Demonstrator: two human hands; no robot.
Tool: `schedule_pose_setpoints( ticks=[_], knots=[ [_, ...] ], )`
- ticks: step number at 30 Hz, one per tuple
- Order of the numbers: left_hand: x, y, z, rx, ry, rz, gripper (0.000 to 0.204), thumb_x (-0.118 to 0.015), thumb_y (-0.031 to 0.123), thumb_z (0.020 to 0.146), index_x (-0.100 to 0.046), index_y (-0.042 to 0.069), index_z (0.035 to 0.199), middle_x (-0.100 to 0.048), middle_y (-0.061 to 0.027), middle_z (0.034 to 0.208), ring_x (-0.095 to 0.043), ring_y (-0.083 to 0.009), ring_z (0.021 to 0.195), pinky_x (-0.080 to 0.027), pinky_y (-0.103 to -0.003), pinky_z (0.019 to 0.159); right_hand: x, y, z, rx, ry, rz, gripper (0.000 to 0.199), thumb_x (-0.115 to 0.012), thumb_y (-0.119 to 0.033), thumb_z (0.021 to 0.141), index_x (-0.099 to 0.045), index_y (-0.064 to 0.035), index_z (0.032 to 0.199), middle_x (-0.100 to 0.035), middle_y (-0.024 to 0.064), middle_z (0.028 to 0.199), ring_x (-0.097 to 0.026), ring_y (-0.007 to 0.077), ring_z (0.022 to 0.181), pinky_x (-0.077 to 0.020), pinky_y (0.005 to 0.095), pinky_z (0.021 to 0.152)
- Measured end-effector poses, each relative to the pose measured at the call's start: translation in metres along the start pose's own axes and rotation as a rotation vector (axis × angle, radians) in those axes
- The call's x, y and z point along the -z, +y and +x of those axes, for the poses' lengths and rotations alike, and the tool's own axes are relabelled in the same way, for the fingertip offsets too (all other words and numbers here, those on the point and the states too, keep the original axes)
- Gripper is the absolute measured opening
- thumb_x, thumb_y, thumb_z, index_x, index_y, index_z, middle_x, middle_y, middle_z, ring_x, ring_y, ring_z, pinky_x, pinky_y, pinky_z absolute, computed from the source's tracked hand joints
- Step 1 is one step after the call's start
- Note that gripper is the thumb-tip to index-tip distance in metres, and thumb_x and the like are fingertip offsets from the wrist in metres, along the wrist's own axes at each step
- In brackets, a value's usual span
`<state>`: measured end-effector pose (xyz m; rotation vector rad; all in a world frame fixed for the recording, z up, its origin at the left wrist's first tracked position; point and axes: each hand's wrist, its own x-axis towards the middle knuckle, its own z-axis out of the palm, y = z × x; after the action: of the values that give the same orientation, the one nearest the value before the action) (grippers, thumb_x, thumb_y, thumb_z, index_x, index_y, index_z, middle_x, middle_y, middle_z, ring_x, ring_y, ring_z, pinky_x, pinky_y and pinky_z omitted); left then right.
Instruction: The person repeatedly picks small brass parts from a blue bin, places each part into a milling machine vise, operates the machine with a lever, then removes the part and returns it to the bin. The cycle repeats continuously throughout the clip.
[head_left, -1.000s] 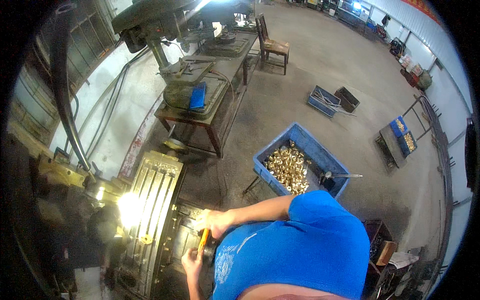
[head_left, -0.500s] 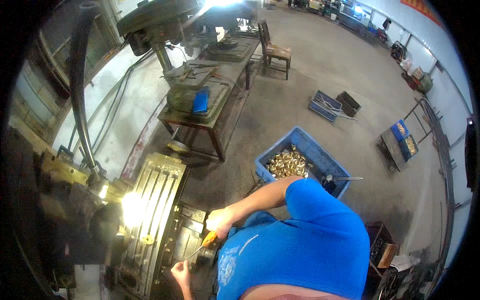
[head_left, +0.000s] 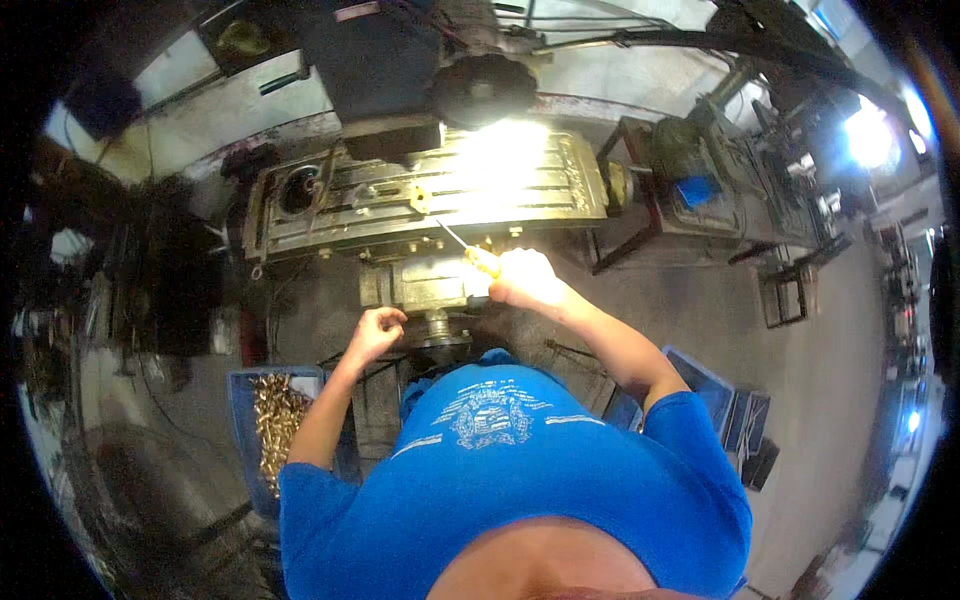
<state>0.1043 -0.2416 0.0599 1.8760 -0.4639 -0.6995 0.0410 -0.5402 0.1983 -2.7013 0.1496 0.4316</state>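
Note:
In my right hand (head_left: 528,282) is a screwdriver (head_left: 481,261) with an orange-yellow handle. Its thin metal shaft points toward the front edge of a slotted machine table (head_left: 520,203), just short of a small brass-coloured piece (head_left: 420,198) on the table. My left hand (head_left: 376,336) hovers in front of the machine, left of a round metal shaft fitting (head_left: 437,328). Its fingers are curled in, and whatever they may hold is too small to make out. Strong lamp light washes out part of the table top.
A blue bin (head_left: 240,395) of brass parts stands at lower left, beside my left arm. Another blue bin (head_left: 700,375) is behind my right elbow. At right, a steel bench (head_left: 650,235) bears a blue object (head_left: 697,191). A dark machine head (head_left: 370,70) overhangs the table.
My view has swung left to face the machine. The screwdriver's tip was by my left hand; now it points at the machine table, and the two hands are farther apart.

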Motion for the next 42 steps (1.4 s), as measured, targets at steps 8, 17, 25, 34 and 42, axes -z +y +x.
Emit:
schedule_pose_setpoints(
  ticks=[8,17,25,34,42],
  knots=[
    [-0.009,-0.005,-0.035,0.172,0.1,-0.014,0.016,-0.062,0.007,0.075,-0.062,-0.002,0.088,-0.064,-0.0068,0.071,-0.06,-0.0122,0.063,-0.048,-0.027,0.059,-0.027,0.033,0.097,0.525,0.438,0.309,0.034,-0.06,-0.019,0.064,-0.06,-0.008,0.096,-0.061,0.0152,0.076,-0.059,0.0291,0.071,-0.0481,0.0382,0.062],
    [-0.031,0.099,-0.039,-0.461,0.438,0.592,0.032,-0.064,0.013,0.075,-0.06,0.006,0.106,-0.061,-0.0114,0.102,-0.057,-0.0276,0.1,-0.039,-0.041,0.097,-0.016,-0.001,0.03,0.344,-0.338,0.146,0.045,-0.059,-0.017,0.062,-0.06,-0.0117,0.106,-0.062,0.0112,0.077,-0.057,0.0212,0.059,-0.0477,0.0343,0.056],
    [-0.051,0.061,-0.006,-0.38,0.025,0.843,0.026,-0.065,0.029,0.072,-0.061,0.013,0.093,-0.062,-0.0084,0.073,-0.061,-0.0281,0.068,-0.046,-0.042,0.057,-0.109,0.011,0.011,0.323,-0.151,0.454,0.05,-0.057,-0.007,0.063,-0.058,0.0001,0.112,-0.065,0.0154,0.092,-0.061,0.0199,0.083,-0.0479,0.0291,0.077],
    [-0.061,-0.04,0.036,0.094,-0.092,1.021,0.019,-0.063,0.021,0.07,-0.064,0.014,0.088,-0.065,-0.0111,0.075,-0.064,-0.0292,0.074,-0.05,-0.042,0.063,-0.153,0.079,-0.016,-0.033,-0.229,0.605,0.041,-0.059,-0.01,0.063,-0.063,-0.0029,0.103,-0.065,0.0175,0.097,-0.063,0.0264,0.092,-0.0482,0.0325,0.083],
    [-0.026,-0.036,0.013,0.001,0.187,0.623,0.038,-0.066,0.024,0.071,-0.061,0.012,0.107,-0.064,-0.0157,0.095,-0.059,-0.0324,0.093,-0.047,-0.044,0.079,-0.147,0.083,-0.011,-0.113,-0.343,0.713,0.042,-0.057,-0.004,0.065,-0.06,0.0058,0.106,-0.064,0.0154,0.103,-0.062,0.0224,0.093,-0.0464,0.0292,0.084]
  ],
)
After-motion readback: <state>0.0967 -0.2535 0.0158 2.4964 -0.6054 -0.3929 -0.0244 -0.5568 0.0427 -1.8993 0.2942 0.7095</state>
